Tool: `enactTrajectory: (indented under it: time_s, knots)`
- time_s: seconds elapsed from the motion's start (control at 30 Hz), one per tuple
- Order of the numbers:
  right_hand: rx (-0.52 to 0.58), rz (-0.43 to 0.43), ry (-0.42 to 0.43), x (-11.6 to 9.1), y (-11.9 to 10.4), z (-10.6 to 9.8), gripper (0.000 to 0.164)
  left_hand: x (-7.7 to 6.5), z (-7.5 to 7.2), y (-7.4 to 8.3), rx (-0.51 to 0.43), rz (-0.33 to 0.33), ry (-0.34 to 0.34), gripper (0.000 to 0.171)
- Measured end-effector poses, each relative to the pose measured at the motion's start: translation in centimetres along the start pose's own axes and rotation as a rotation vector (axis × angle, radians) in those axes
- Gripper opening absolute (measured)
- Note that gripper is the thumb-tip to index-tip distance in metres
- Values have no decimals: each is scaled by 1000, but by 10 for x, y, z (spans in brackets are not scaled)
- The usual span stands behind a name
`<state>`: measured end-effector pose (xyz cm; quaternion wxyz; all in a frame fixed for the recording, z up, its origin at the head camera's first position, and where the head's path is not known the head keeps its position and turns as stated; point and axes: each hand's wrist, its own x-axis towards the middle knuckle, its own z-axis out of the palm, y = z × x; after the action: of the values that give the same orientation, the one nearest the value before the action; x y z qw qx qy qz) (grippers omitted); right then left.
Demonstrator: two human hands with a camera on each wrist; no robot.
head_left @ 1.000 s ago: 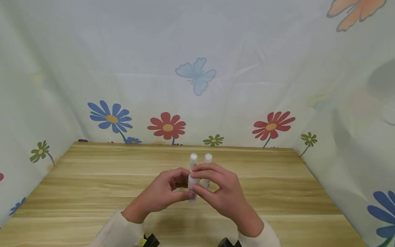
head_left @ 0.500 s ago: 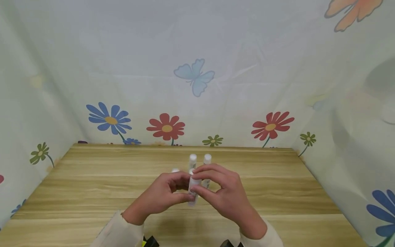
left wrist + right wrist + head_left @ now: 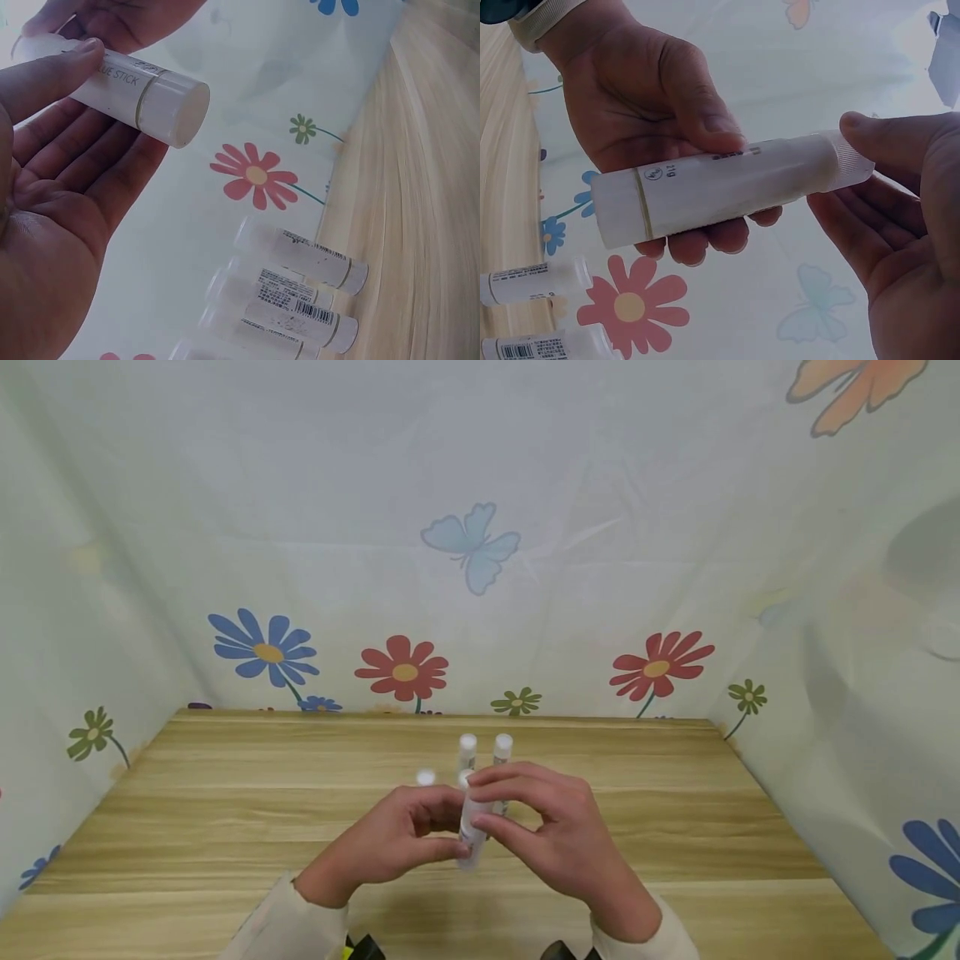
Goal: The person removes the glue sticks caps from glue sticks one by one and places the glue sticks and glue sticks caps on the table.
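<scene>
A white glue stick [image 3: 712, 187] is held between my two hands above the table. My left hand [image 3: 390, 835] grips its body, the thumb lying along the printed label in the left wrist view. My right hand [image 3: 543, 827] pinches the ribbed end [image 3: 851, 161] between thumb and fingers. The glue stick [image 3: 131, 90] has its plain smooth base pointing away from the right hand. In the head view the fingers cover part of the held stick, which stands slightly tilted.
Several more white glue sticks [image 3: 322, 262] stand upright on the wooden table [image 3: 262, 818] just beyond the hands. Two of their white tops, one at left [image 3: 468, 743] and one at right [image 3: 503, 745], show behind the fingers. A floral cloth [image 3: 480, 460] hangs behind and at both sides.
The held glue stick has tilted and its lower end has come down a little. My right hand has shifted slightly right and down. Another glue stick's top now shows behind my left hand.
</scene>
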<state>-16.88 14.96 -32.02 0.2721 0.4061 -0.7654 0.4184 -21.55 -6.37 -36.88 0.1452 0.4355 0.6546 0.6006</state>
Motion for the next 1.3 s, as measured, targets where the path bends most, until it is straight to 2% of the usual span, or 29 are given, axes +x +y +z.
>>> enactTrajectory:
  time_s: [0.27, 0.57, 0.77, 0.87, 1.07, 1.3]
  knots:
    - [63, -28, 16, -1, 0, 0, 26, 0, 0, 1, 6, 1, -2, 37]
    - [56, -59, 49, -1, -2, -3, 20, 2, 0, 0, 2, 1, -16, 34]
    - [51, -111, 73, -4, 0, -4, 16, -2, 0, -3, -11, 12, -25, 34]
    - [42, -93, 53, -9, 3, -6, 14, -5, -3, -3, 6, -12, -22, 33]
    - [-1, 13, -13, -24, 10, -6, 20, -13, -8, -7, 18, -69, -17, 30]
    - [-57, 34, -110, -38, 25, 6, 18, -25, -12, -17, 62, -166, 8, 32]
